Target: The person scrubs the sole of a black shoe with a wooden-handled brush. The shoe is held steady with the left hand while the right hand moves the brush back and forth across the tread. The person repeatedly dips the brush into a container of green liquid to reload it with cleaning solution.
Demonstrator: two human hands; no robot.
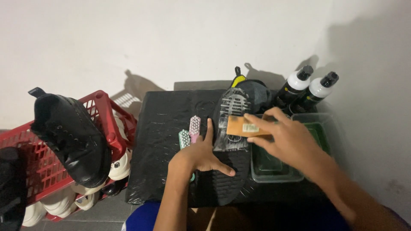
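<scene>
Right hand [287,139] is closed on a wooden brush [247,127], fingers wrapped over its back, pressing it across the upturned sole of a shoe [230,141]. Left hand [201,155] lies spread, gripping nothing: palm flat on the sole's heel half, index finger pointing up along the shoe's left side, thumb stretched across the tread.

Left to right:

Red basket [107,111], off the table's left edge. A black lace-up shoe [70,137] rests tilted over its rim; white shoes [64,201] sit in and below it.

Table [158,141], covered in black sheeting. Near its middle, a pink brush [195,127] and a teal brush [184,139] lie bristles up, side by side, just left of the left hand's index finger.

The shoe lies sole up along the table's middle, toe toward the back edge, heel toward the front edge. White foam shows on the forward tread, around and under the wooden brush. The brush sits crosswise on the sole, beyond the left hand's fingertips.

Clear tub [278,171], at the table's right side, just beside the shoe and partly beneath the right hand. Its inside looks green; contents cannot be made out.

Two dark bottles [306,92] with white shoulders and black caps stand at the back right corner, leaning together against the wall.
</scene>
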